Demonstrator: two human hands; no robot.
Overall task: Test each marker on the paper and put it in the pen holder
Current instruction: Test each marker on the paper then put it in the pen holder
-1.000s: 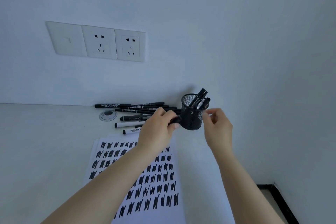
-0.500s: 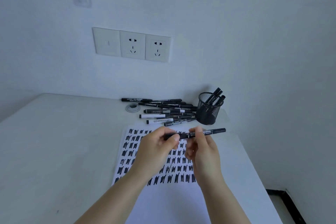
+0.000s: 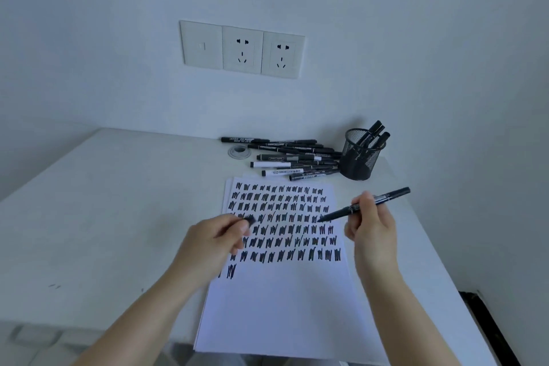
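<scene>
White bench [image 3: 118, 202], paper [image 3: 282, 306] central. Our right hand [image 3: 371, 229] grips uncapped marker [image 3: 365, 205]; left hand [image 3: 214, 235] pinches cap [image 3: 249, 219]. Risk: tip smearing fingers; holder [image 3: 358, 157] at 1 o'clock.

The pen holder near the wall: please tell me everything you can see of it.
The pen holder is a round black cup of what looks like wire mesh, with a solid rim and base. It stands upright on the white table, near the wall, beyond the paper's far right corner. Three black markers lean inside it, ends sticking out to the right. The loose markers lie just to its left; the nearest seem to reach its side. No hand touches it.
</scene>
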